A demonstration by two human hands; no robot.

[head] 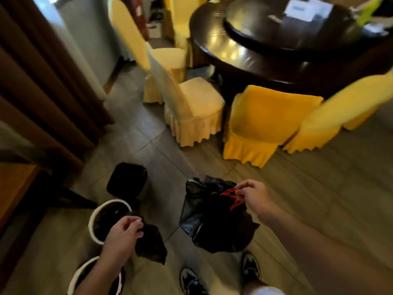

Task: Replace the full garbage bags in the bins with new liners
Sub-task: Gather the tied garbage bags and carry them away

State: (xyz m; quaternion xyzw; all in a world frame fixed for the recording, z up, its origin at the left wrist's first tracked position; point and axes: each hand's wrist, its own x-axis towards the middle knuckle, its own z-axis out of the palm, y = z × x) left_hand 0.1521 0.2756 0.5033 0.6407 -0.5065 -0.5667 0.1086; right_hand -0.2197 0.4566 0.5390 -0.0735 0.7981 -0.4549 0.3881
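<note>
- The round dark table (212,45) stands ahead of me on the right, with yellow-covered chairs (265,116) around its near side.
- The full garbage bag (212,220), black and bulging, hangs above the floor in front of my shoes (251,266).
- A white-rimmed bin (91,220) stands on the floor to my left, a second bin (74,279) nearer me, and a black bin (127,179) beyond them.
- My left hand (123,233) grips a folded black liner (152,243) just beside the white-rimmed bin.
- My right hand (255,199) pinches the bag's red drawstring (231,198).
</note>
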